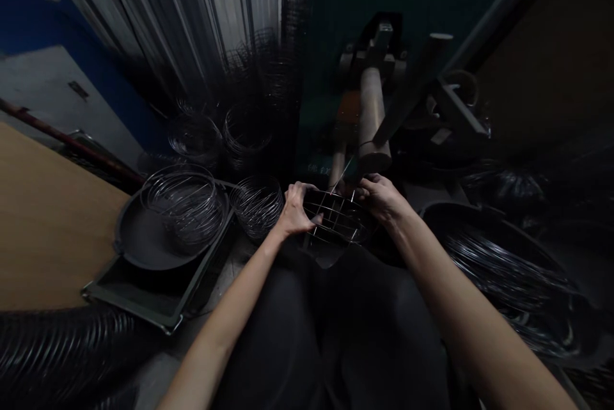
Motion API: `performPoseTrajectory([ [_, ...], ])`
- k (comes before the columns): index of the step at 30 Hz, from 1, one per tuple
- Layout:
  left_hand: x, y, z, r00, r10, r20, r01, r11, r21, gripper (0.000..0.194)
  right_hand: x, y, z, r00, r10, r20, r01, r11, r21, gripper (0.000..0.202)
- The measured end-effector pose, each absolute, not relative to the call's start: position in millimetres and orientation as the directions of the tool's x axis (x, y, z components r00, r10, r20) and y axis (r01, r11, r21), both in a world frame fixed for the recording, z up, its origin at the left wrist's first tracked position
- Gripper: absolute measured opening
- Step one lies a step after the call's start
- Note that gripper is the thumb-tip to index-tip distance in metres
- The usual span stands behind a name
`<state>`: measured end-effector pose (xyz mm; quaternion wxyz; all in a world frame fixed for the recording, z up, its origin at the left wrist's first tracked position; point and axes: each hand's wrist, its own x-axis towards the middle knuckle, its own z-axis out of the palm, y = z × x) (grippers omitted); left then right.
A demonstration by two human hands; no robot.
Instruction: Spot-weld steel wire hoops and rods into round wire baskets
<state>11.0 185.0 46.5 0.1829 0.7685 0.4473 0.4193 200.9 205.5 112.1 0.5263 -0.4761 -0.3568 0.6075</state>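
A round wire frame (338, 221) with several crossing wires lies just under the machine's metal cylinder (373, 116). My left hand (298, 210) grips its left rim, thumb over the wires and fingers at the outer edge. At the frame's upper right, my right hand (378, 196) is closed in a pinch near a short upright wire; the dim light hides exactly what lies between its fingertips. A thin wire slants up from the frame toward the cylinder.
A black pan (139, 237) of wire frames sits on a green-edged cart (167, 320) at left. Stacked wire rings (247, 132) stand behind it. A basin of metal wires (503, 263) is at right. The green machine (326, 32) rises ahead.
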Motion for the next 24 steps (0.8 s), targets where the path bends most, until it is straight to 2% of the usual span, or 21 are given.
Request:
performPoseTrajectory([
  [8, 7.2, 193.1, 47.6, 0.227, 0.864, 0.450, 0.515, -0.499, 0.697, 0.050, 198.6, 212.1, 111.2, 0.011, 0.982, -0.191, -0.249, -0.182, -0.951, 0.040],
  [18, 6.6, 199.5, 42.2, 0.217, 0.867, 0.448, 0.466, -0.495, 0.733, 0.049, 191.2, 214.1, 116.2, 0.142, 0.948, -0.285, -0.256, -0.243, -0.936, 0.025],
  [21, 4.5, 202.1, 36.2, 0.240, 0.857, 0.455, 0.426, -0.515, 0.744, 0.048, 194.2, 216.7, 116.0, 0.093, 0.950, -0.299, -0.245, -0.270, -0.931, 0.021],
  [24, 2.6, 206.6, 35.7, 0.268, 0.840, 0.472, 0.435, -0.542, 0.719, 0.047, 200.7, 232.2, 116.9, 0.032, 0.947, -0.320, -0.238, -0.303, -0.923, 0.029],
])
